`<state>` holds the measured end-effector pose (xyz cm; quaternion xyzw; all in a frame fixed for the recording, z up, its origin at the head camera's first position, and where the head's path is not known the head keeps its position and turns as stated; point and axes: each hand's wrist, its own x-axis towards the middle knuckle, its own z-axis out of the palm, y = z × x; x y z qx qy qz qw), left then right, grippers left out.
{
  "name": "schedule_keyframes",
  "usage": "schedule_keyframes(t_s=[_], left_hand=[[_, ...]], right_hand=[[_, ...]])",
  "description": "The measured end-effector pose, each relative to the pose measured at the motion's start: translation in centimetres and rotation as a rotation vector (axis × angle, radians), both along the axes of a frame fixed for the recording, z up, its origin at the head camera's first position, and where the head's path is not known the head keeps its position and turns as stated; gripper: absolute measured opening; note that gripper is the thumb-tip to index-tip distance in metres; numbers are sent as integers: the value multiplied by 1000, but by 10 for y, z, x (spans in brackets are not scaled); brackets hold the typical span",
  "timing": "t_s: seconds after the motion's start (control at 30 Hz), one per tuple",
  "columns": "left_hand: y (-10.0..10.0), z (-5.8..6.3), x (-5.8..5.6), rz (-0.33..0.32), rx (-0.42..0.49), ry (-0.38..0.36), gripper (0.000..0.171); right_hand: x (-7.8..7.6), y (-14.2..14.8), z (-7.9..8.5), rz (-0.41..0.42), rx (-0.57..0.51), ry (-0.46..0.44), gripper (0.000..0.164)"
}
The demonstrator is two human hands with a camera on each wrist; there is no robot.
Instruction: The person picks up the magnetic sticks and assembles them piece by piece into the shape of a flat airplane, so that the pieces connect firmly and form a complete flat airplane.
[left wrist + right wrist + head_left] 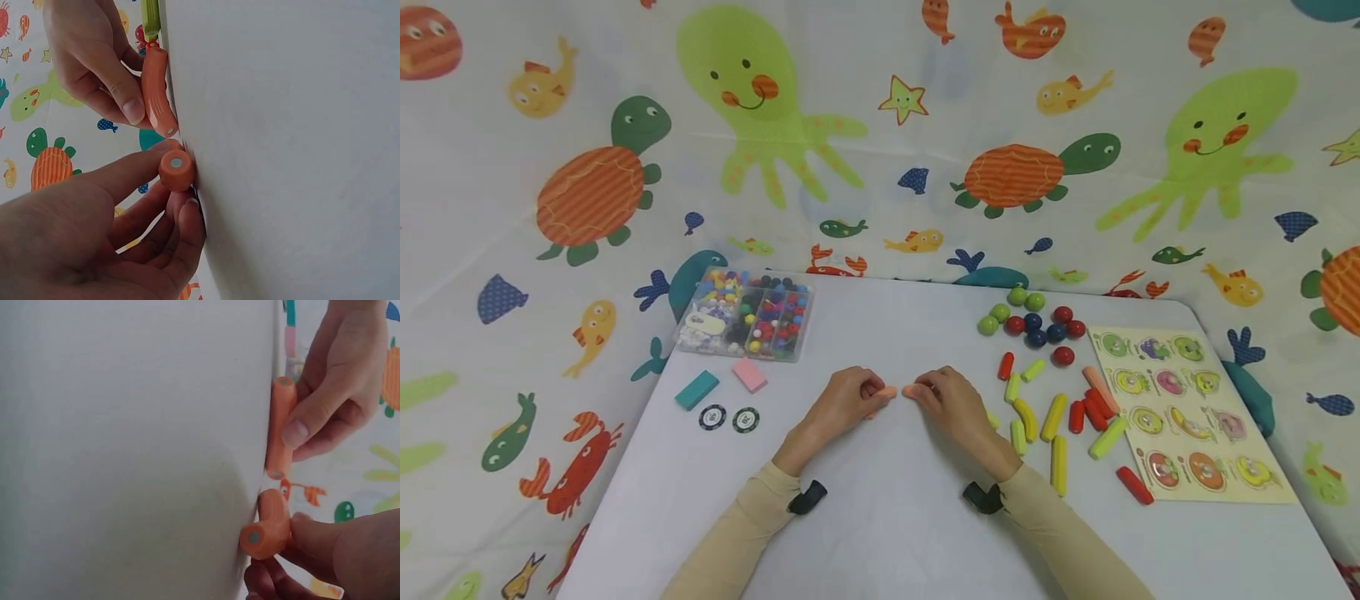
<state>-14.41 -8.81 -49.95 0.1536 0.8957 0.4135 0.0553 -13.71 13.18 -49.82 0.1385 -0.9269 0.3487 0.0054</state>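
Note:
Low over the middle of the white table, my left hand [841,403] pinches a straight orange stick [282,428] between thumb and fingers. A pale round dot marks each end of that stick. Facing it, my right hand [957,408] grips a curved orange piece [157,90], also with a pale dot on its end. In the head view a small gap separates the two orange pieces. Fingers cover much of both pieces there.
Several yellow sticks [1055,417], red sticks [1097,403] and coloured balls [1036,337] lie right, beside a picture board [1191,492]. Left stand a bead box [775,354], a teal block [697,390], a pink block [749,375] and two chips [746,420]. A printed curtain hangs behind.

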Motion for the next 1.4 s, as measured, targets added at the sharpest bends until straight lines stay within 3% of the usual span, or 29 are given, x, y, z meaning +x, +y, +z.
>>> schedule_keyframes(t_s=[0.3, 0.9, 1.2, 1.4], left_hand=[[-1, 2, -1, -4, 15, 5, 15], [1, 4, 0, -38, 10, -8, 16], [1, 2, 1, -19, -11, 41, 22], [1, 2, 2, -15, -12, 36, 21]], right_hand=[[4, -2, 2, -23, 59, -55, 31], [1, -11, -2, 31, 65, 68, 18], [-4, -19, -4, 163, -4, 91, 30], [-6, -24, -4, 229, -19, 119, 36]])
